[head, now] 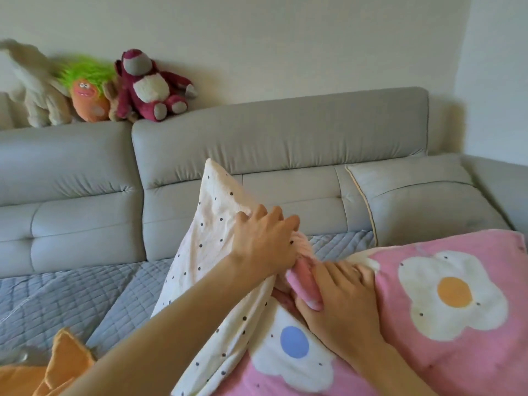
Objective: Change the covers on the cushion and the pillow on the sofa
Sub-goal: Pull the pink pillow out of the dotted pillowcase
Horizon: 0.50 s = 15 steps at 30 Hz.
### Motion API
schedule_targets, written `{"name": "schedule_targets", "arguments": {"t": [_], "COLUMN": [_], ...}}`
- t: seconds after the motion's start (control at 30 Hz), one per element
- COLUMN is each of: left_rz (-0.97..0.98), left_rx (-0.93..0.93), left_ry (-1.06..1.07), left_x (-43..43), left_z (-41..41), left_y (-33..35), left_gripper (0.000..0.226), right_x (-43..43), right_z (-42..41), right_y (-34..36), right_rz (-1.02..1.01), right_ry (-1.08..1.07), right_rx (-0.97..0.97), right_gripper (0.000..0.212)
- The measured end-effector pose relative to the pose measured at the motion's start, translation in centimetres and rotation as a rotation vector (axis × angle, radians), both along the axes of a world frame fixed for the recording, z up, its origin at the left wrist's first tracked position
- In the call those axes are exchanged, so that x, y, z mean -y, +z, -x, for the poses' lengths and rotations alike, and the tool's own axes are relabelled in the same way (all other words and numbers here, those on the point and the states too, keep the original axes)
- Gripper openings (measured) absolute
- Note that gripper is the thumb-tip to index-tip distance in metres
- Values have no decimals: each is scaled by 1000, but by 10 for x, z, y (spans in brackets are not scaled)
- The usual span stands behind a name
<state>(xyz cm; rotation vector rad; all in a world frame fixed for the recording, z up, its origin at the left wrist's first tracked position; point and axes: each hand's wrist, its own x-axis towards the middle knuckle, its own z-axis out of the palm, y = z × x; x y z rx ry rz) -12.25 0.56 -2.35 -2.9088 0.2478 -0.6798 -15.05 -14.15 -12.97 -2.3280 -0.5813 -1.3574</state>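
A white pillow with small dark dots [211, 224] stands tilted on the sofa seat, its upper corner pointing up. Its lower part sits inside a pink cover with large white flowers [445, 310] that lies across the lower right. My left hand [263, 241] grips the dotted pillow near the cover's opening, fingers curled into the fabric. Just to the right, my right hand [340, 298] pinches the bunched pink edge of the cover [305, 284].
The grey sofa [285, 138] has a blue quilted seat pad [71, 295]. A grey cushion [414, 195] leans in the right corner. Orange fabric [57, 364] lies at the lower left. Several plush toys [148, 87] sit on the backrest.
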Motion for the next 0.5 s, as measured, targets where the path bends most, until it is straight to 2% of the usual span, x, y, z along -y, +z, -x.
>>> {"name": "schedule_targets", "arguments": {"t": [0.07, 0.2, 0.33, 0.5], "left_rz": [-97, -44, -53, -40], "left_rx": [64, 221, 265, 285], "left_ry": [-30, -66, -18, 77], "left_x": [-5, -45, -91, -120], "left_z": [-6, -23, -26, -26], "left_y": [3, 7, 14, 13], "left_gripper": [33, 30, 27, 27], "right_x": [3, 8, 9, 10], "right_z": [1, 4, 9, 11], "right_y": [4, 19, 27, 33], "right_rz": [-4, -12, 8, 12], "right_ry": [12, 105, 147, 179], "right_rx": [-12, -37, -45, -63], "right_gripper": [29, 31, 41, 37]}}
